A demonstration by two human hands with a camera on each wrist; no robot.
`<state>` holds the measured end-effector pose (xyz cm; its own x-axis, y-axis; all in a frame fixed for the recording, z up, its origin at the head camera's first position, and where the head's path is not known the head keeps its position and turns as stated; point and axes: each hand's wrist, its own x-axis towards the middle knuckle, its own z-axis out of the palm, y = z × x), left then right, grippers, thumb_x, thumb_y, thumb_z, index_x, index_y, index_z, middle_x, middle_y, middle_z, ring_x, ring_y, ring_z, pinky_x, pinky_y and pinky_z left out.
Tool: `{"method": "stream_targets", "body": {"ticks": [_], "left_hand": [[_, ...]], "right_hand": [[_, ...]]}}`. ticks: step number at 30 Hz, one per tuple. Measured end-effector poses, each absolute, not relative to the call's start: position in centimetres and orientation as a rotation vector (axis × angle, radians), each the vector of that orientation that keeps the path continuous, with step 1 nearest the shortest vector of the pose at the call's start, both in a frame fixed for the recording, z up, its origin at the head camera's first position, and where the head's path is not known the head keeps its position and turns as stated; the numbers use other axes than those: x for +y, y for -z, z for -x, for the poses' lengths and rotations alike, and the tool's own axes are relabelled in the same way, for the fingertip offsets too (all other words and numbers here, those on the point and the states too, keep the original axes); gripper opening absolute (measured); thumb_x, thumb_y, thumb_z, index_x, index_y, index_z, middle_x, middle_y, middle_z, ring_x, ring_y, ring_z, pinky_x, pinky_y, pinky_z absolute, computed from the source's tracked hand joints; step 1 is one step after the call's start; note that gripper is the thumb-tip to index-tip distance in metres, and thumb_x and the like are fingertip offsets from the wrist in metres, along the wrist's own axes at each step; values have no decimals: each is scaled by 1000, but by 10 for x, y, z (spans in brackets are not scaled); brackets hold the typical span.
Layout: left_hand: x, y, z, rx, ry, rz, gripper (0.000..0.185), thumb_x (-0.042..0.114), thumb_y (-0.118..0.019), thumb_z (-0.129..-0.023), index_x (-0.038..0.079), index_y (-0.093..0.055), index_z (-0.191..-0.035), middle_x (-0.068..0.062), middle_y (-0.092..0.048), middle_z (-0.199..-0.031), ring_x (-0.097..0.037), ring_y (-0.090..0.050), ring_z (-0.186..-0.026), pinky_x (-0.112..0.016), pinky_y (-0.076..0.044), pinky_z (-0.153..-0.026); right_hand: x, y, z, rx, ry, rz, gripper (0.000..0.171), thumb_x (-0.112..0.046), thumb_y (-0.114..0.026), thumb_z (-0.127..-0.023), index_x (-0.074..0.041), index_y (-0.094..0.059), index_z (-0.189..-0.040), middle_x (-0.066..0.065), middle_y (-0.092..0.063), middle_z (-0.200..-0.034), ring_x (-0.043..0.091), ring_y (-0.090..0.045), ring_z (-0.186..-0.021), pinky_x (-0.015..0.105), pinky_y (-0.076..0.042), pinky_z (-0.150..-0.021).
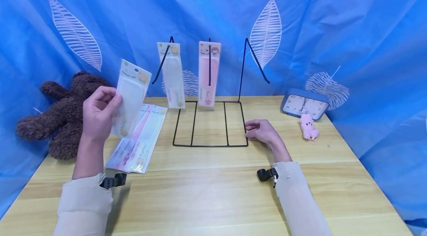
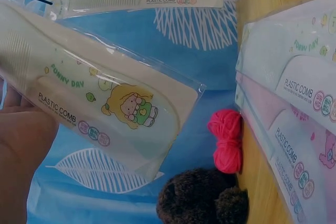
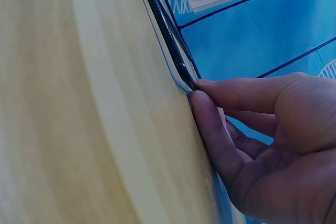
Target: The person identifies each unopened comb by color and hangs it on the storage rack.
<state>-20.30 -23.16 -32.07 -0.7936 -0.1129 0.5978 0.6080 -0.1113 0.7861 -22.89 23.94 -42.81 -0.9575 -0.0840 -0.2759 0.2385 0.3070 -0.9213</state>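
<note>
My left hand point(image 1: 100, 111) pinches a packaged pale green plastic comb point(image 1: 131, 95) by its edge, held up at the left above the table. In the left wrist view that comb point(image 2: 100, 98) shows a cartoon girl under clear wrap. Below it lie several more packaged combs point(image 1: 151, 135), green and pink. A black wire display rack point(image 1: 210, 145) stands in the middle with three hooks. One green packaged comb point(image 1: 173, 80) hangs on its left hook, one pink packaged comb point(image 1: 209, 76) on its middle hook. With thumb and finger, my right hand point(image 1: 263, 132) pinches the front right corner of the rack's base.
A brown plush toy point(image 1: 66, 113) sits at the left. Ball-like pink yarn point(image 2: 227, 141) shows in the left wrist view. At the back right stand a blue clock point(image 1: 304, 104) and a small pink plush point(image 1: 308, 127). A blue curtain point(image 1: 213, 6) hangs behind the table.
</note>
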Motion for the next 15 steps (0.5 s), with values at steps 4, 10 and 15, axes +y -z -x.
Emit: {"method": "stream_targets", "body": {"ticks": [4,10,15], "left_hand": [[-233,322,203,-1659,1978,723,10,-12,-57,-94,-19,-59,-100,-12,-73,-94,-19,-70,-86,-24,-54,-72],[-234,322,203,-1701,1932,897,10,-16,-55,-91,-17,-61,-99,-11,-71,-86,-17,-67,-74,-23,-53,-65],[-232,323,201,-1795,1882,831,9,-14,-58,-92,-18,-61,-99,-9,-69,-84,-16,-65,-73,-22,-51,-63]], "right_hand": [[239,428,228,2303,1698,-146,56,10,-70,-86,8,-53,-139,22,-57,-124,25,-66,-97,32,-58,-85],[238,429,230,2299,1702,-148,55,10,-71,-86,8,-54,-138,22,-57,-123,25,-66,-96,33,-58,-84],[239,431,230,2302,1700,-154,55,10,-70,-86,7,-54,-138,21,-57,-123,25,-66,-96,32,-58,-84]]}}
